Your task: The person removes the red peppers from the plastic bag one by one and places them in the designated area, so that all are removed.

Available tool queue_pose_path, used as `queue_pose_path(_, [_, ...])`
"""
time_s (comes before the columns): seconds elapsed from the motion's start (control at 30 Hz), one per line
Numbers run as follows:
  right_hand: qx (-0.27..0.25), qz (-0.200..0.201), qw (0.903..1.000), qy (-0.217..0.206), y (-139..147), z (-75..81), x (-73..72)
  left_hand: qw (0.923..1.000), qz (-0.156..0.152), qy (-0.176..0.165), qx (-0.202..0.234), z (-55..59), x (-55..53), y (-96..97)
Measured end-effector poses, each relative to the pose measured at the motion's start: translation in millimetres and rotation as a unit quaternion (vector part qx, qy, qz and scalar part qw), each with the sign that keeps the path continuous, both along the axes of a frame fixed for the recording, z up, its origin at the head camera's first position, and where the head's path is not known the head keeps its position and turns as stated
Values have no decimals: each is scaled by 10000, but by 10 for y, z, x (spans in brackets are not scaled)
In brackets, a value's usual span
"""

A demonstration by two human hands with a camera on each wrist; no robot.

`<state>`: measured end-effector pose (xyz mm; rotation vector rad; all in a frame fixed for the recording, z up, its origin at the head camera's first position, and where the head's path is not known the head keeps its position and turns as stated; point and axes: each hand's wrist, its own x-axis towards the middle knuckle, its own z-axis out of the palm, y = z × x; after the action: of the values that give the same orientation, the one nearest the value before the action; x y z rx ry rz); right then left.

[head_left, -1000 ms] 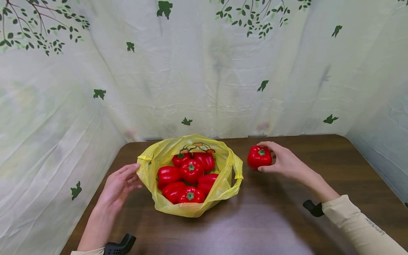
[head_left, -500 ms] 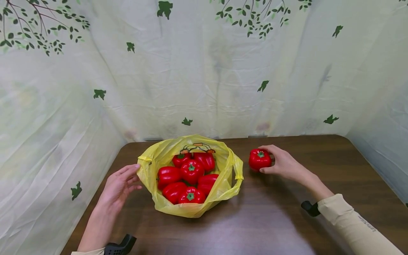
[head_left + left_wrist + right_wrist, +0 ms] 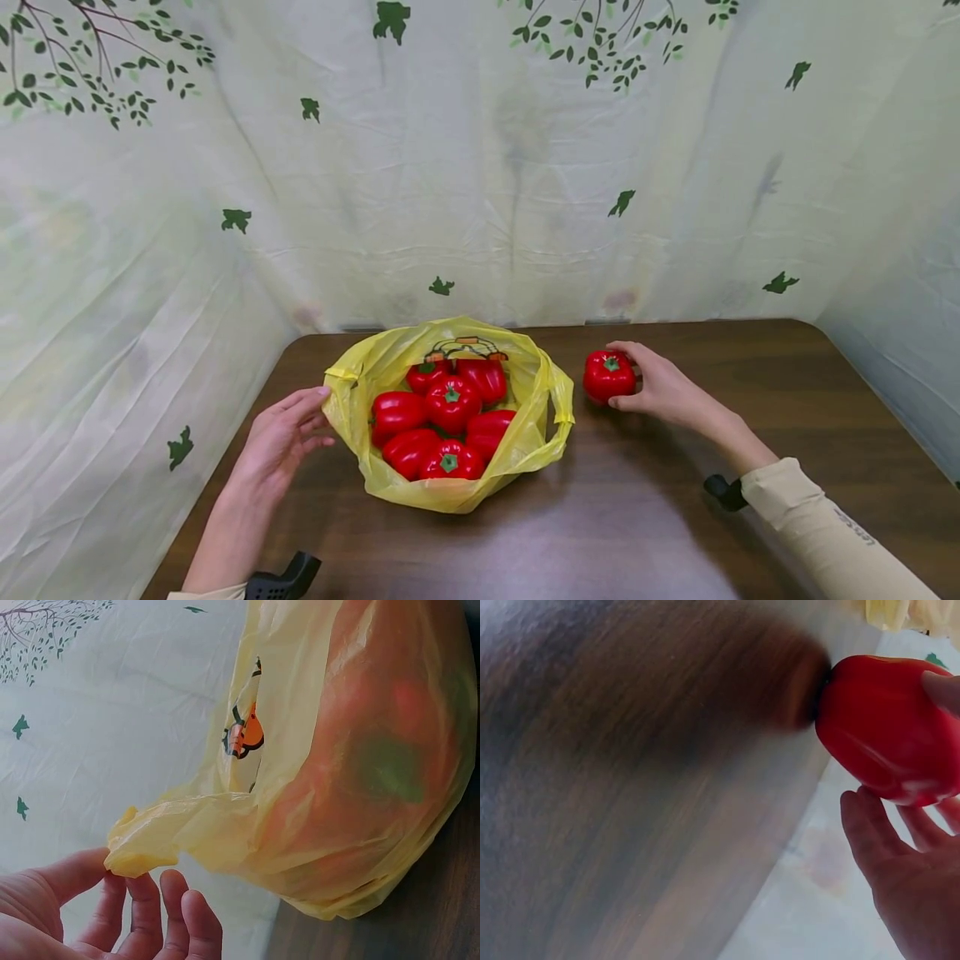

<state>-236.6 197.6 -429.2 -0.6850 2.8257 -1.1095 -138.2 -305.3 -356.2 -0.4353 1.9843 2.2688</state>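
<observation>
A yellow plastic bag (image 3: 348, 417) stands with its mouth wide, right of my left hand (image 3: 277, 442). Thumb and forefinger pinch the bag's left handle edge, as the left wrist view also shows. Inside lie several red bell peppers (image 3: 452, 402) with green stems. To the right of the bag, my right hand (image 3: 671, 387) grips another red bell pepper (image 3: 608, 376) between thumb and fingers, its stem facing up. In the right wrist view the base of this bell pepper (image 3: 885, 724) appears to touch the tabletop. Lower peppers in the bag are hidden.
The brown wooden table (image 3: 600, 533) extends around the bag and both hands. A pale curtain (image 3: 480, 167) printed with leaves and branches hangs behind and at both sides of it. Dark wrist mounts (image 3: 283, 577) sit at the sleeve cuffs.
My right hand has lowered slightly with its bell pepper, and the right forearm has shifted a little left. The left hand and bag look unmoved.
</observation>
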Motion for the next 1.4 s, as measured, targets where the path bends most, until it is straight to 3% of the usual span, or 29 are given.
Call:
queue_pose_path(0.33, [-60,-49,9999,-104,10,36,17,10000,-9,12,54,-15,0,-10])
queue_pose_path(0.67, [32,-63,9987,504,-34,281,99,9999,-31,58,141,-17,-9,-16])
queue_pose_path(1.0, [-444,238,9930,1072,-291,558,276,9999,-36,44,124,-34,-16,-17])
queue_pose_path(1.4, [-1004,869,9789,1552,-724,625,464,9999,18,-34,159,-68,-15,-25])
